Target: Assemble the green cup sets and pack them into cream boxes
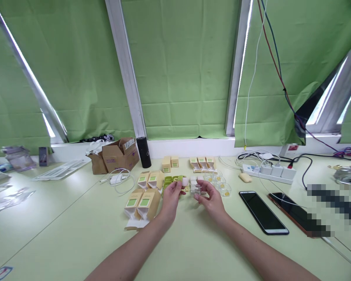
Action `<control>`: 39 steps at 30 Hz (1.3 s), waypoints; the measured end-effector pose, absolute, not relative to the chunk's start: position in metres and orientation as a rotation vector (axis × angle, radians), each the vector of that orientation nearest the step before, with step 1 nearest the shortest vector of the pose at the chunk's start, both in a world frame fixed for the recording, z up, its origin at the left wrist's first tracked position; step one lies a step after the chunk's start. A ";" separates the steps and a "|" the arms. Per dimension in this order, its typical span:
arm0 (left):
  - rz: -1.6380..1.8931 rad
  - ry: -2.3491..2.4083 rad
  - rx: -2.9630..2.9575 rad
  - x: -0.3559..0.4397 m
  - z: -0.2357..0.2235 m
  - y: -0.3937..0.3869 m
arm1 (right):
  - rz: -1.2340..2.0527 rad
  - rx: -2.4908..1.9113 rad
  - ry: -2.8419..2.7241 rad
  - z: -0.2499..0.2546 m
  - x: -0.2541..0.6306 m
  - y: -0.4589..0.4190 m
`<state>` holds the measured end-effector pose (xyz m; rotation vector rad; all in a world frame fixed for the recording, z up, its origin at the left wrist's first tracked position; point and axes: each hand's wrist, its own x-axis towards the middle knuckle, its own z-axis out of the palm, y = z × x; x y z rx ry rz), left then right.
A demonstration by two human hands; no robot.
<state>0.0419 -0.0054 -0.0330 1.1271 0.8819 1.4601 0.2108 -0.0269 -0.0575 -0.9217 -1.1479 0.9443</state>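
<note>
Over the middle of the table, my left hand (172, 197) is closed in a pinch on a small white rounded piece (185, 182). Several small green pieces (167, 180) lie just behind and left of it. My right hand (213, 198) has its thumb and fingers around a small clear cup (195, 189). White pieces stand close behind that cup, partly hidden by the fingers. Clear round containers with yellow centres (225, 190) sit to the right. Left of my left hand are cream boxes with green windows (148, 203), some with flaps unfolded.
More cream boxes stand at the back (203, 164). A brown carton (119, 154) and a black cylinder (143, 152) are back left, near a white cable (117, 178). To the right lie a phone (263, 212), a second phone (295, 212) and a power strip (286, 175).
</note>
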 end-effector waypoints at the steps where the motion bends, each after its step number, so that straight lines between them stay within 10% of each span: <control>1: 1.459 0.890 1.133 0.042 -0.033 -0.006 | 0.958 -0.925 -1.150 -0.057 0.210 -0.027; 39: 1.426 0.925 1.339 0.045 -0.030 -0.009 | 1.517 -0.565 -0.803 -0.043 0.211 -0.040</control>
